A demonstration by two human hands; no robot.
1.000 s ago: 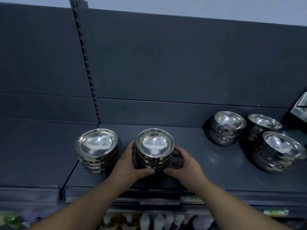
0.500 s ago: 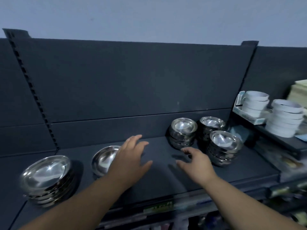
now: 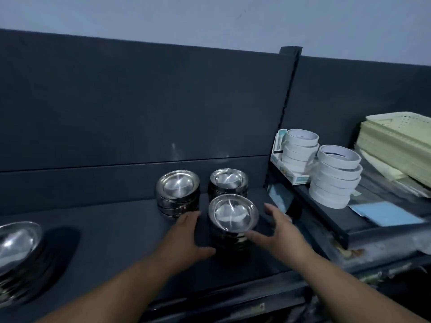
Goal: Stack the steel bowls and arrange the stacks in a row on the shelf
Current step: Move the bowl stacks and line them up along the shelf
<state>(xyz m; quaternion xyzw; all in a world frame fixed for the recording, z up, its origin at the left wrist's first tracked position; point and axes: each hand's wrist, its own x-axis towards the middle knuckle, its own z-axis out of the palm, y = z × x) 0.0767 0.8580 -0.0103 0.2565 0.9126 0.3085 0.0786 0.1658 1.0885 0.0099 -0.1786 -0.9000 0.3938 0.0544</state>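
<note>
Steel target: the front stack [image 3: 233,220] of bowls stood on the shelf [image 3: 112,231], just before the back-left stack [image 3: 178,192] and the back-right stack [image 3: 228,183].
Left hand [image 3: 189,238]: fingers spread and released, just left of the front stack, holding nothing.
Right hand [image 3: 279,231]: fingers likewise released, just right of it; contact unclear.
Grip advice: probably best to cup both sides low, at the bottom bowl.
Placement: likely leftward, into the gap before the far-left stack [image 3: 16,252].
Risk: slick nested bowls could slip.
</note>
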